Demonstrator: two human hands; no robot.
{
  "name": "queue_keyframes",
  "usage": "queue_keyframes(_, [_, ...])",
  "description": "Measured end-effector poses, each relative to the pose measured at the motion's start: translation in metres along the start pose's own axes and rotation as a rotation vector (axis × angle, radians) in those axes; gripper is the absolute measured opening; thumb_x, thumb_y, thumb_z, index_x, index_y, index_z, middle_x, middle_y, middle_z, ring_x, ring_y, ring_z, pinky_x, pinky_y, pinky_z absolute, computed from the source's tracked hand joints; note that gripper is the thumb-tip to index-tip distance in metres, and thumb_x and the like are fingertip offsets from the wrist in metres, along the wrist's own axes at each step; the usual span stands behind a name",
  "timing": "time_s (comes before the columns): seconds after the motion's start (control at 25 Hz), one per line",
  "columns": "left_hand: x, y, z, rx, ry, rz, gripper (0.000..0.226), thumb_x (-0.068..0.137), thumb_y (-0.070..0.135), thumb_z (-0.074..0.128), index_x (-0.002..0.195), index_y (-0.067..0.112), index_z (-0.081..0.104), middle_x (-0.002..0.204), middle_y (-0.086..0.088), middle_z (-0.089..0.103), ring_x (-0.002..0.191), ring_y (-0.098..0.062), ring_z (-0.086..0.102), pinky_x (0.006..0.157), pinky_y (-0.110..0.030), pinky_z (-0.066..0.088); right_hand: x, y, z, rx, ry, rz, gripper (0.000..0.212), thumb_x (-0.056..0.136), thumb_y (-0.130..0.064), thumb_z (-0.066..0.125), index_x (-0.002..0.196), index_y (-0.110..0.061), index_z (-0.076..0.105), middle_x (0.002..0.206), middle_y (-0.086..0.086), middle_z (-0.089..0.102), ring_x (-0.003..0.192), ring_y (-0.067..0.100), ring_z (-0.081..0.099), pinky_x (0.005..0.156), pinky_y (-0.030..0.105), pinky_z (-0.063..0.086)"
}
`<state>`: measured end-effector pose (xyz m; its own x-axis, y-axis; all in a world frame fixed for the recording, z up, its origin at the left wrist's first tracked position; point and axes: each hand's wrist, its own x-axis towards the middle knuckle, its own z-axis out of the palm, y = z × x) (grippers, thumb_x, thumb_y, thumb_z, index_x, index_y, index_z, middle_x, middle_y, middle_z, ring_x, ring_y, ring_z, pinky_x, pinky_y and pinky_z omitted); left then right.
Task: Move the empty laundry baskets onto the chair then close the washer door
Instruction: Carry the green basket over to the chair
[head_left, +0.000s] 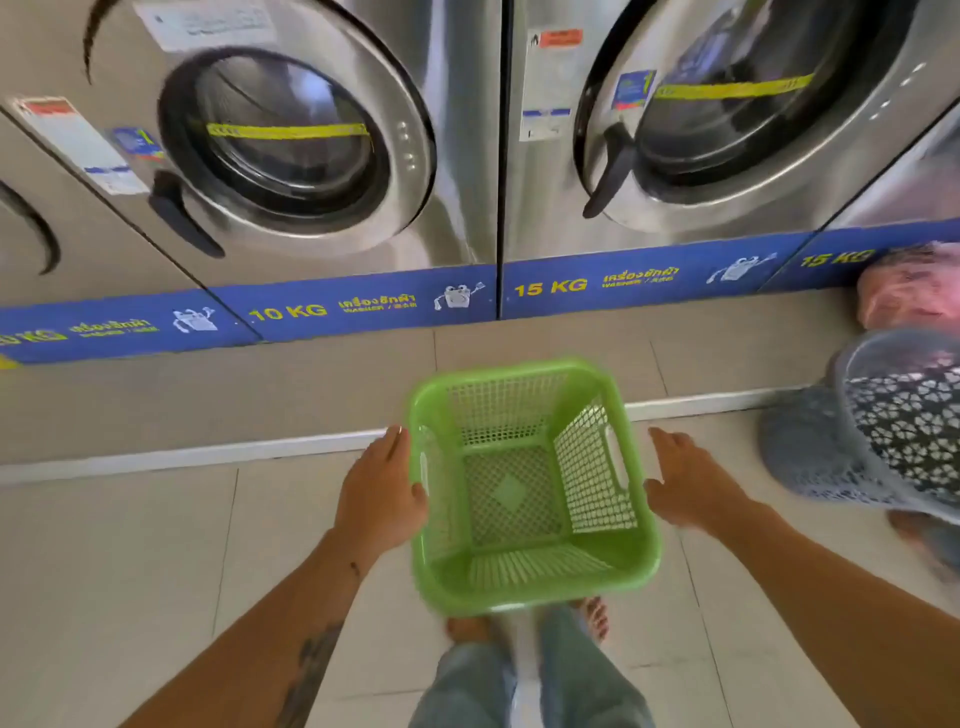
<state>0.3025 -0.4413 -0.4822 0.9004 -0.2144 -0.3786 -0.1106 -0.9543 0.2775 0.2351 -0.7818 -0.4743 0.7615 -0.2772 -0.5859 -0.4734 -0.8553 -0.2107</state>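
Two hands flank an empty green basket (530, 488) over the tiled floor (130, 545).
Left hand (382, 491) touches the perforated plastic rim, fingers spread, nothing clasped; right hand (688, 480) hovers just beside, open. A grey latticed basket (904, 415) lies tipped near steel washers (311, 145).

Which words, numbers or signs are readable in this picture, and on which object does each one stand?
"10 KG": blue strip under the left washer.
"15 KG": the same strip under the right washer.
"15 KG": again at far right, partly blurred.
"KG" at far left: number cut off.
Thai lettering and small print beside each weight: too blurred to read.
Stickers and yellow door bands: unreadable.
Green basket: no text.
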Motion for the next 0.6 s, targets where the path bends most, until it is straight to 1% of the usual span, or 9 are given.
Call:
queue_keyframes(0.08, [0.034, -0.012, 0.041, 0.017, 0.008, -0.022, 0.078, 0.087, 0.025, 0.054, 0.154, 0.008, 0.016, 0.163, -0.011, 0.015, 0.149, -0.027, 0.018, 0.121, -0.038, 0.020, 0.049, 0.004, 0.032, 0.028, -0.019, -0.035, 0.078, 0.078, -0.015, 0.060, 0.146, -0.017, 0.023, 0.137, 0.015, 0.043, 0.120, 0.037, 0.048, 0.095, 0.049, 0.048])
queue_keyframes(0.16, [0.065, -0.026, 0.092, 0.041, 0.002, -0.065, 0.086, 0.084, 0.028, 0.056, 0.154, 0.008, 0.011, 0.163, -0.012, 0.009, 0.149, -0.030, 0.015, 0.120, -0.044, 0.023, 0.097, 0.010, 0.074, 0.032, -0.020, -0.041, 0.084, 0.075, -0.009, 0.062, 0.146, -0.020, 0.018, 0.136, 0.014, 0.039, 0.116, 0.037, 0.048, 0.090, 0.049, 0.051])
queue_keyframes(0.28, [0.086, -0.041, 0.154, 0.048, 0.004, -0.146, 0.101, 0.080, 0.026, 0.063, 0.154, 0.010, -0.004, 0.164, -0.014, -0.005, 0.149, -0.035, 0.013, 0.117, -0.048, 0.027, 0.142, 0.016, 0.122, -0.046, 0.104, -0.040, 0.091, 0.072, -0.004, 0.066, 0.146, -0.013, 0.014, 0.141, 0.016, 0.028, 0.116, 0.042, 0.043, 0.083, 0.050, 0.051])
queue_keyframes(0.36, [0.093, -0.046, 0.186, 0.017, 0.020, -0.149, 0.107, 0.077, 0.017, 0.067, 0.153, 0.010, -0.009, 0.162, -0.016, -0.010, 0.148, -0.037, 0.013, 0.116, -0.048, 0.030, 0.164, 0.022, 0.141, -0.078, 0.186, -0.020, 0.091, 0.071, -0.004, 0.068, 0.145, -0.010, 0.015, 0.143, 0.016, 0.023, 0.116, 0.045, 0.042, 0.080, 0.052, 0.054])
queue_keyframes(0.44, [0.097, -0.048, 0.202, -0.035, 0.044, -0.148, 0.109, 0.072, 0.001, 0.065, 0.153, 0.010, -0.008, 0.162, -0.015, -0.012, 0.148, -0.038, 0.013, 0.114, -0.045, 0.035, 0.177, 0.029, 0.146, -0.070, 0.202, 0.004, 0.095, 0.070, 0.000, 0.067, 0.147, -0.012, 0.013, 0.146, 0.015, 0.020, 0.112, 0.045, 0.046, 0.076, 0.053, 0.055])
queue_keyframes(0.48, [0.098, -0.048, 0.204, -0.062, 0.057, -0.150, 0.108, 0.070, -0.004, 0.062, 0.153, 0.010, -0.007, 0.162, -0.014, -0.012, 0.147, -0.039, 0.014, 0.112, -0.042, 0.037, 0.181, 0.033, 0.144, -0.085, 0.197, -0.002, 0.099, 0.069, 0.003, 0.066, 0.148, -0.014, 0.010, 0.146, 0.015, 0.020, 0.107, 0.045, 0.049, 0.072, 0.051, 0.055])
queue_keyframes(0.56, [0.099, -0.046, 0.197, -0.092, 0.071, -0.144, 0.104, 0.070, -0.008, 0.056, 0.154, 0.009, -0.002, 0.162, -0.013, -0.011, 0.147, -0.038, 0.015, 0.106, -0.037, 0.040, 0.184, 0.037, 0.135, -0.147, 0.177, -0.032, 0.106, 0.064, 0.007, 0.067, 0.149, -0.014, 0.006, 0.143, 0.015, 0.024, 0.098, 0.043, 0.053, 0.065, 0.046, 0.052])
queue_keyframes(0.6, [0.098, -0.044, 0.189, -0.100, 0.080, -0.142, 0.102, 0.069, -0.008, 0.054, 0.154, 0.008, 0.000, 0.163, -0.012, -0.009, 0.147, -0.036, 0.015, 0.106, -0.036, 0.039, 0.182, 0.035, 0.125, -0.161, 0.175, -0.038, 0.108, 0.063, 0.007, 0.067, 0.149, -0.014, 0.007, 0.141, 0.015, 0.025, 0.096, 0.042, 0.055, 0.063, 0.045, 0.052])
